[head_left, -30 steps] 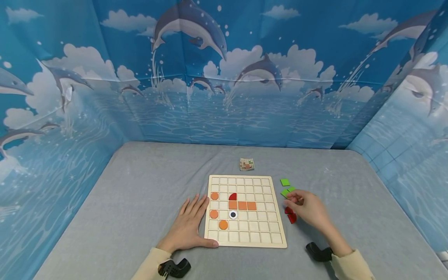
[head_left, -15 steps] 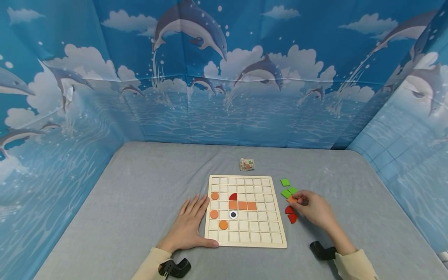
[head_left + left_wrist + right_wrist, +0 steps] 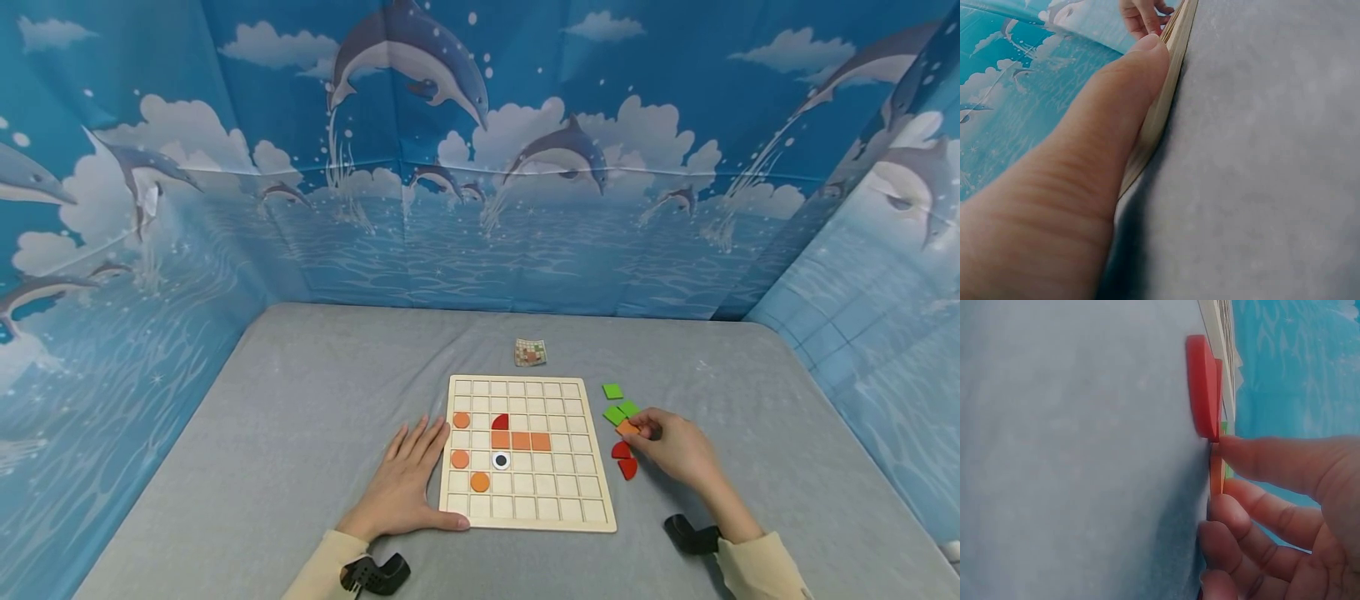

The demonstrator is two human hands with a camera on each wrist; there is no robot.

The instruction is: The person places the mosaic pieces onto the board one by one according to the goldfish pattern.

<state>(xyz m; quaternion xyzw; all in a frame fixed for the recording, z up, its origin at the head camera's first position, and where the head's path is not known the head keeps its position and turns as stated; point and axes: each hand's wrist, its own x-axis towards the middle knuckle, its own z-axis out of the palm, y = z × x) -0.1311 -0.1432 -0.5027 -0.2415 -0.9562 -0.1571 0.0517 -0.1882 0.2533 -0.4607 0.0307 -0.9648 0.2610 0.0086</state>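
One orange tile (image 3: 625, 428), flat, thin and straight-edged, lies right of the worktop's centre, between a pale gridded board (image 3: 522, 483) and the right edge of the worktop (image 3: 315, 400), nearer the board. The right hand (image 3: 678, 450) has its grip clamped on it: seen from the right wrist, the tile's narrow side shows between the tips of thumb and finger, while overhead the fingers hide part of its face. Whether it touches the cloth cannot be told. Three green tiles (image 3: 612, 392) lie just beyond, toward the worktop's far edge; two red curved pieces (image 3: 627, 469) lie toward the near edge. The left hand (image 3: 405, 483), its grip apart, rests straight-fingered against the board's left side.
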